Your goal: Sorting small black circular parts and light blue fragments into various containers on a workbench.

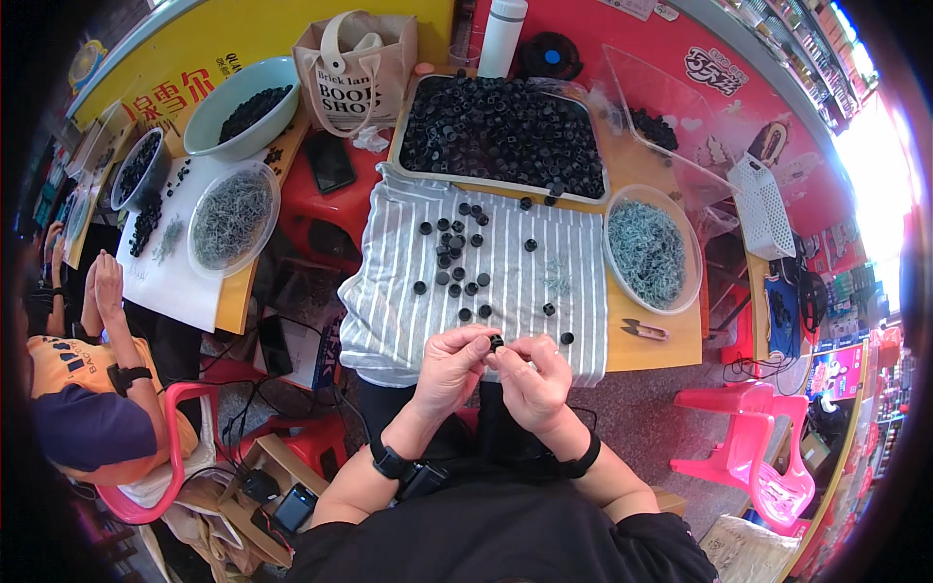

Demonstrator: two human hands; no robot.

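Just over the front edge of a grey-and-white striped cloth (389,282), my hands meet around a small black plastic cap (496,342). Thumb and finger of my left hand (449,371) pinch it from one side. My right hand (534,381) has its fingers closed at the other side of the cap, and they partly hide it. Several loose black caps (443,260) lie scattered on the cloth. Behind them a pale tray (397,155) is heaped with black caps. To the right, a round clear tub (692,255) holds many small translucent bluish plastic pieces.
A small pair of snips (644,329) lies at the table's right. White bottle (501,39) and canvas bag (358,73) stand behind. Left, a phone (329,161) rests on a red stool. Another person (102,389) sits by a table with bowls. A pink chair (748,437) stands right.
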